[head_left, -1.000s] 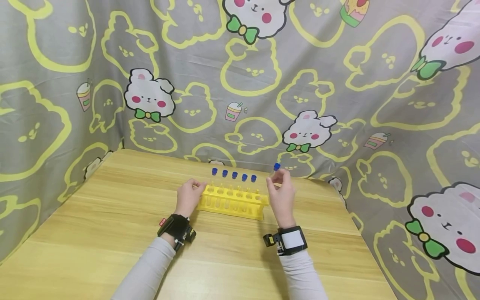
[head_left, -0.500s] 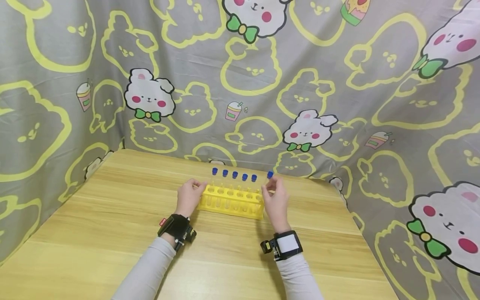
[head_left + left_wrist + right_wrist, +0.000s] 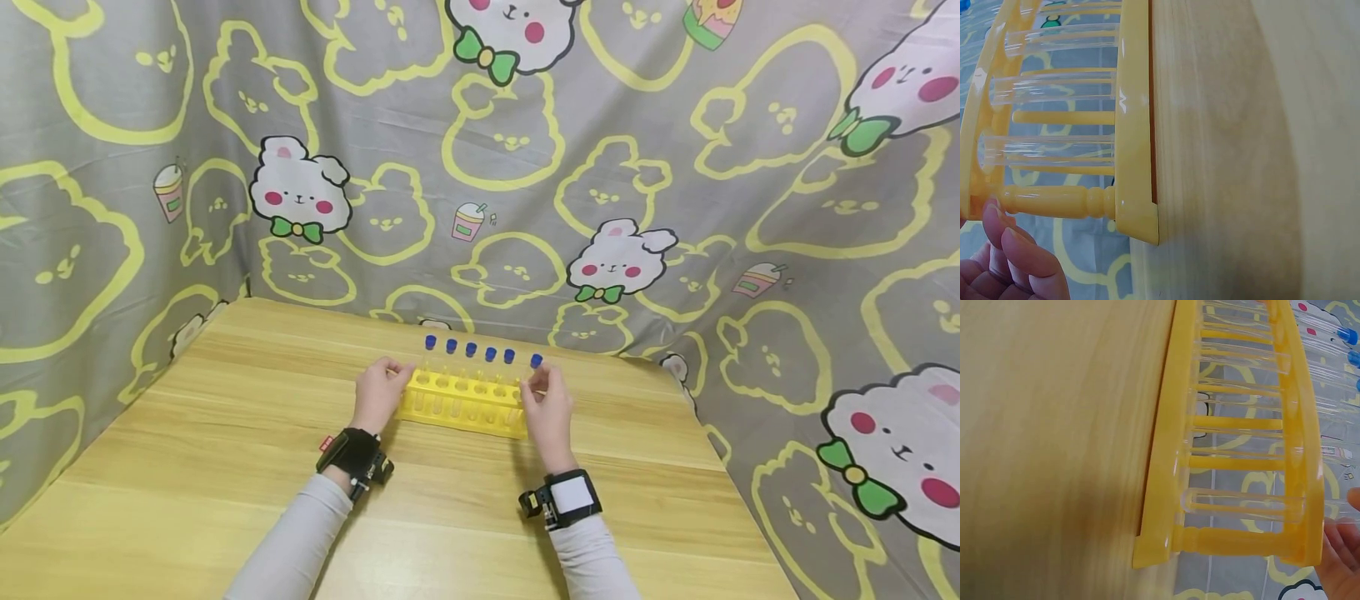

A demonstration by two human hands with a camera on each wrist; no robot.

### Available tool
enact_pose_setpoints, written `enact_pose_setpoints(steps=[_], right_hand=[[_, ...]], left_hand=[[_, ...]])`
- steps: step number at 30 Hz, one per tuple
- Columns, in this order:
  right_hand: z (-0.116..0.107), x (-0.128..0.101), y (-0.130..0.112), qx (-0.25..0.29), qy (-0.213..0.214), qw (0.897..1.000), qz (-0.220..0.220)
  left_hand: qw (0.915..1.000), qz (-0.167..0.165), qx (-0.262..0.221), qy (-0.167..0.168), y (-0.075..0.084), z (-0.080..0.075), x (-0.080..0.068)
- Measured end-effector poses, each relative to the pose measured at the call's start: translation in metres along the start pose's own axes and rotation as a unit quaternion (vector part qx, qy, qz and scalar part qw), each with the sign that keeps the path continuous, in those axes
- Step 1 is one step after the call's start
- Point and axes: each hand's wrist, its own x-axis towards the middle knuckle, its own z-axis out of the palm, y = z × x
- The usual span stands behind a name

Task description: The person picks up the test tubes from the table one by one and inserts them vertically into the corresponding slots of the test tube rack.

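Observation:
A yellow test tube rack (image 3: 459, 423) stands on the table, holding a row of clear, blue-capped test tubes (image 3: 1054, 87). At its left end my left hand (image 3: 377, 393) pinches the top corner, its fingertips (image 3: 1013, 240) at the end post in the left wrist view. My right hand (image 3: 550, 414) holds the upper part of a clear test tube (image 3: 1241, 503) at the rack's right end. That tube passes through the last hole, its rounded bottom close to the lower shelf. Its blue cap (image 3: 536, 360) shows above my fingers, slightly right of the other caps (image 3: 471, 350).
The wooden table (image 3: 450, 517) extends in front of the rack and to both sides. Behind and beside it hangs a grey curtain (image 3: 405, 125) with yellow outlines and white cartoon animals. Each wrist wears a black strap with a small camera.
My right hand has moved left and down with its test tube, which has gone from above the rack into the end hole. My left hand has stayed at the rack's left end.

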Motion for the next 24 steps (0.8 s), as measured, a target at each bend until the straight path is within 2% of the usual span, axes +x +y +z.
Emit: enact_pose_setpoints(steps=[24], right_hand=[[0.0037,-0.0021,-0.0002,0.009,-0.004,1.0,0.018]], left_hand=[[1.0,0.006,0.003,0.006,-0.0005,0.0001,-0.0005]])
